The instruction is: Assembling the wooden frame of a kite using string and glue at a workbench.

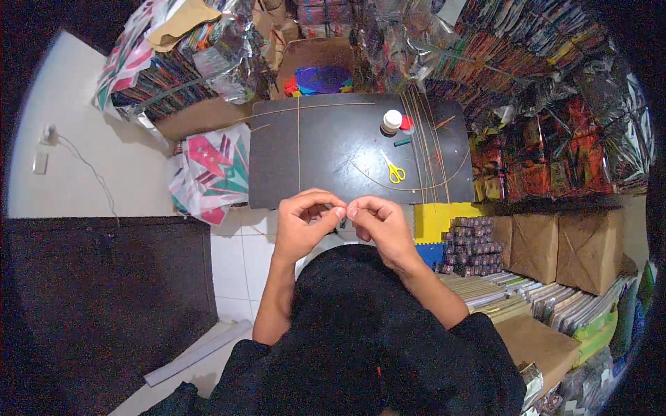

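Just off the front edge of the dark table, my left hand and my right hand meet fingertip to fingertip. Each is closed in a pinch of thumb and forefinger. Whatever sits between the fingertips, if anything, is too small to make out. Beyond them on the tabletop lie scissors with yellow handles and a short green stick-shaped piece. A white jar stands farther back beside a red round object. Thin tan strips lie straight across the table, and one curves around the scissors.
Left of the table is a printed plastic sheet or bag. Wrapped stacks of colourful packets crowd the back and right. Cardboard boxes and a pile of small dark packages stand right. A long pale roll lies lower left.
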`<state>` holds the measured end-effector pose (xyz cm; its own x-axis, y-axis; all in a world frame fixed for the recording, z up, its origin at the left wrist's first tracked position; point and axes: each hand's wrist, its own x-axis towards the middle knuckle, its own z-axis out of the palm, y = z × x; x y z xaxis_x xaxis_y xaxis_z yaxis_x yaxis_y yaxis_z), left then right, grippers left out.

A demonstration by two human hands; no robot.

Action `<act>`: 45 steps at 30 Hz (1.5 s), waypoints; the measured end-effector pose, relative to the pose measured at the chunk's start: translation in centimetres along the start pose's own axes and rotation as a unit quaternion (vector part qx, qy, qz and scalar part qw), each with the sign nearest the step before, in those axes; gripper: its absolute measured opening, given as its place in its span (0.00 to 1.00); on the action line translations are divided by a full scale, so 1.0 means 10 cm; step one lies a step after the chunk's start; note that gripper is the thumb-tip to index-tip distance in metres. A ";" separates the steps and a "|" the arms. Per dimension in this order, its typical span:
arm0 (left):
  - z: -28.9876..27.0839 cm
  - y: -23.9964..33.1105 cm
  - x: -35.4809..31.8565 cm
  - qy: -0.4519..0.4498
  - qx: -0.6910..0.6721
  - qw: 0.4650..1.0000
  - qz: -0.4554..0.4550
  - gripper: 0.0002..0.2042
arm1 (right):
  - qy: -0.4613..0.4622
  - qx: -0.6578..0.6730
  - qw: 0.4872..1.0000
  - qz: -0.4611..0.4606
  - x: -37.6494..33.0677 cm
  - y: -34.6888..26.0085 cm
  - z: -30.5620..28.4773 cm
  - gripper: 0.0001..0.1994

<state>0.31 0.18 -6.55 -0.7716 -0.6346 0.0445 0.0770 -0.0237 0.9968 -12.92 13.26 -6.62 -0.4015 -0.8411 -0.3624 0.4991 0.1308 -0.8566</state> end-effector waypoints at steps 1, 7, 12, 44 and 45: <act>0.00 -0.01 0.00 0.001 0.002 1.000 -0.001 0.05 | -0.004 0.016 1.000 -0.001 0.01 0.00 0.00 0.06; 0.01 0.02 0.02 -0.007 0.033 0.999 0.005 0.05 | -0.015 0.083 0.996 0.025 0.04 0.00 0.00 0.06; 0.02 -0.02 0.02 -0.013 0.016 1.000 -0.003 0.06 | -0.039 0.128 0.990 0.038 0.09 0.11 -0.06 0.06; -0.05 0.07 0.02 -0.072 0.007 0.997 -0.015 0.08 | -0.082 -0.004 0.997 0.008 0.08 0.02 -0.09 0.07; -0.05 0.07 0.01 -0.072 0.009 0.997 -0.018 0.08 | -0.082 -0.002 0.997 0.009 0.09 0.04 -0.10 0.06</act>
<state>0.61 -0.31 -5.88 -0.8566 -0.5157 0.0166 0.0373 -0.0298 0.9989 -13.86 13.11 -7.62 -0.2621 -0.9127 -0.3136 0.5020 0.1486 -0.8520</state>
